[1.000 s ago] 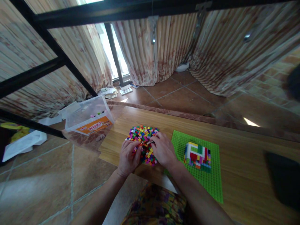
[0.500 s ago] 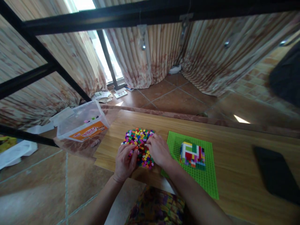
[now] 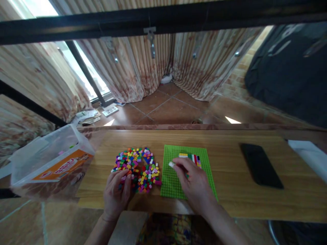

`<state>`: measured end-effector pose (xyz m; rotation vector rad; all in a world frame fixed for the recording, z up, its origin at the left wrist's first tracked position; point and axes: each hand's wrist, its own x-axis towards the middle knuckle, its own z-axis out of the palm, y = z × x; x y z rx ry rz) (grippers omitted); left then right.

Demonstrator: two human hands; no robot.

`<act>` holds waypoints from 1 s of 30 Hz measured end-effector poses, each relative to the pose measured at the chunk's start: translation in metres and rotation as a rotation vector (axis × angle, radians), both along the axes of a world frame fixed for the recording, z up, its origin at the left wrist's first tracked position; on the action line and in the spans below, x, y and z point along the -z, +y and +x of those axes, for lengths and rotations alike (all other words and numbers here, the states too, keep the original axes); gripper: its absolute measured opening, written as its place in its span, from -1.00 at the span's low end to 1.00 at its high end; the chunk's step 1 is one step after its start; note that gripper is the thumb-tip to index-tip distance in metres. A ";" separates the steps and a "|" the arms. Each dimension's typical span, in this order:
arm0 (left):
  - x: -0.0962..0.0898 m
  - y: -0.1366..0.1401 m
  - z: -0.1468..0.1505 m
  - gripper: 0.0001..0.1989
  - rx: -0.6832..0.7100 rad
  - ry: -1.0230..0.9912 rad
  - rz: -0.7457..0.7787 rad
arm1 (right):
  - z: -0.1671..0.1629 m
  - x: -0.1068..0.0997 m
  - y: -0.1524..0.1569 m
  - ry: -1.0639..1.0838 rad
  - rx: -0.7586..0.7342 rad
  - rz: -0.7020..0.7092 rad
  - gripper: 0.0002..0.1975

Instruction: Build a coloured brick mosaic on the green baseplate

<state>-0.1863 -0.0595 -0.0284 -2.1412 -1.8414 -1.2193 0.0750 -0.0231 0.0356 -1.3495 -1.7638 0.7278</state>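
Between the thumb and fingertips of my right hand [image 3: 196,185] is a small white toy brick [image 3: 171,164], held over the green studded baseplate [image 3: 169,185]. A multicoloured brick build [image 3: 192,157] stands on that plate, partly hidden behind this hand. My left hand [image 3: 115,190] rests at the near left edge of a loose pile of small coloured bricks [image 3: 130,158]. Its thumb and forefinger are pinched around what looks like an orange brick [image 3: 129,172].
A clear plastic tub [image 3: 84,144] with an orange label stands left of the wooden table [image 3: 227,200]. Toward the right lies a dark flat phone-like slab [image 3: 260,166]. A black metal bar [image 3: 173,23] crosses above, before striped curtains [image 3: 138,75].
My right hand has left the brick pile and moved right over the baseplate, carrying a white brick. My left hand stays by the pile. The view has turned right.
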 end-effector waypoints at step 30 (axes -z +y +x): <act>-0.001 0.002 0.000 -0.89 -0.007 0.019 -0.029 | 0.081 0.036 0.024 -0.058 0.333 -0.144 -0.66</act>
